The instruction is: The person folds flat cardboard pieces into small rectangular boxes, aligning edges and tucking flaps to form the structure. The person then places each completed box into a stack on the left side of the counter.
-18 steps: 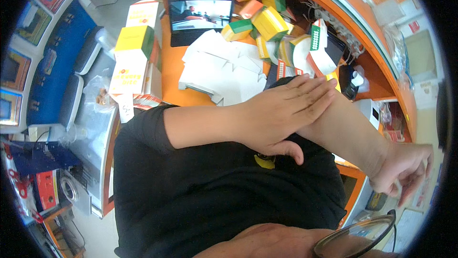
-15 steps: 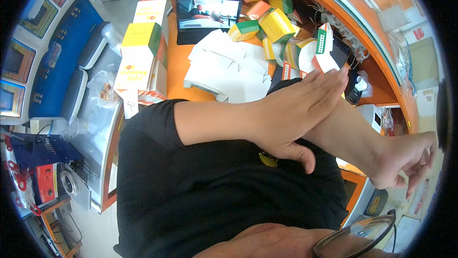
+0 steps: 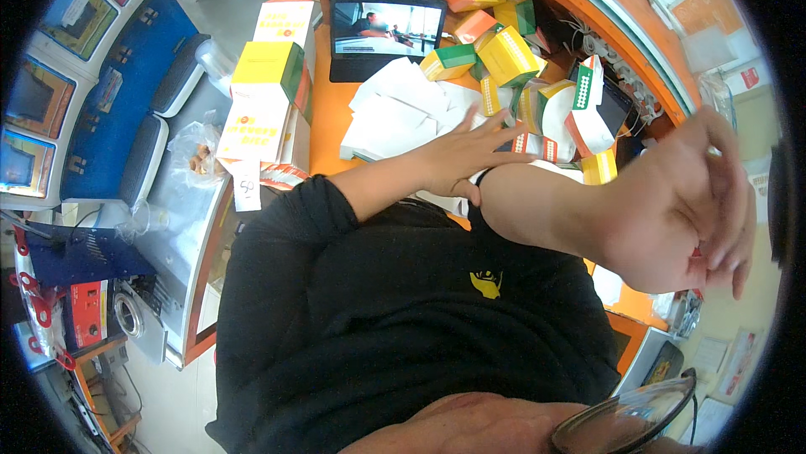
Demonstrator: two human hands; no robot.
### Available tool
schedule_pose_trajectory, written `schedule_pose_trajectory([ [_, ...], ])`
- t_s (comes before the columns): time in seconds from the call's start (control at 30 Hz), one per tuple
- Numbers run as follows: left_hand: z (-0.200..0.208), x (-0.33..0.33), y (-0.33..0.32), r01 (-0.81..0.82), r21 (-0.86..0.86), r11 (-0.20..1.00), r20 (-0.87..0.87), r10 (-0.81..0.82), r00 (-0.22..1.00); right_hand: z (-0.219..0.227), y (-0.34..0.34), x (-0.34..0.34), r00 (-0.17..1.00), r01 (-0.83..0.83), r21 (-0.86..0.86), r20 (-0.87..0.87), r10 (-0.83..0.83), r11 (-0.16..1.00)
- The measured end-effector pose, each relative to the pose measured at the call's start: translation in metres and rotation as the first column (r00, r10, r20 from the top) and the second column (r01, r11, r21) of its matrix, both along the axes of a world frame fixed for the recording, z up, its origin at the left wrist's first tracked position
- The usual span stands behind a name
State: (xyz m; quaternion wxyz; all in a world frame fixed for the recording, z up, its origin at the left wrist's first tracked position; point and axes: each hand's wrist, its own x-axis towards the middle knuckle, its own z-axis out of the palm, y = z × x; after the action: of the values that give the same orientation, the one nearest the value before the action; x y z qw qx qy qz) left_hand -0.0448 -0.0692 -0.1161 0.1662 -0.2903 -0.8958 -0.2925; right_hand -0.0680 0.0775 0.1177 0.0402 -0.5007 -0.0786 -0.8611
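My left hand reaches across from the left with its fingers spread, over the front of the desk. Its thumb side rests by the bent elbow of my right arm, at the edge of the black sleeve; nothing is in it. My right hand is raised at the right, wrist bent and fingers loosely curled with gaps between them. I see nothing held there, though a small red patch shows by the fingertips. Just beyond my left hand lie flat white cartons and folded yellow-and-green boxes.
A tablet playing a video stands at the back of the orange desk. Stacked white and yellow boxes stand at its left edge. Further left are a clear plastic bag and blue-and-white machines. Cables run along the shelf.
My left hand has slid along the right forearm from near the wrist to the elbow, its fingers now spread. My right hand has risen, and its forearm is bent further.
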Motion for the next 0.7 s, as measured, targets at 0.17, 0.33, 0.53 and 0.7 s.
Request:
schedule_pose_trajectory([
  [0.17,-0.058,0.059,-0.019,-0.104,-0.093,0.99,0.459,0.135,0.878,-0.087,-0.061,-0.021,0.73,0.682,0.341,-0.375,-0.571,0.648],
  [0.33,-0.056,0.125,-0.053,-0.526,0.263,0.809,0.66,0.247,0.71,-0.246,-0.123,-0.009,0.551,0.833,0.532,-0.822,0.143,-0.15],
  [0.53,-0.036,0.161,-0.061,-0.747,0.309,0.588,0.795,0.271,0.542,-0.351,-0.107,-0.002,0.164,0.986,0.139,-0.804,0.572,-0.088],
  [0.7,-0.041,0.152,-0.064,-0.722,0.396,0.567,0.734,0.276,0.62,-0.353,-0.109,-0.006,0.232,0.972,0.191,-0.719,0.656,-0.134],
])
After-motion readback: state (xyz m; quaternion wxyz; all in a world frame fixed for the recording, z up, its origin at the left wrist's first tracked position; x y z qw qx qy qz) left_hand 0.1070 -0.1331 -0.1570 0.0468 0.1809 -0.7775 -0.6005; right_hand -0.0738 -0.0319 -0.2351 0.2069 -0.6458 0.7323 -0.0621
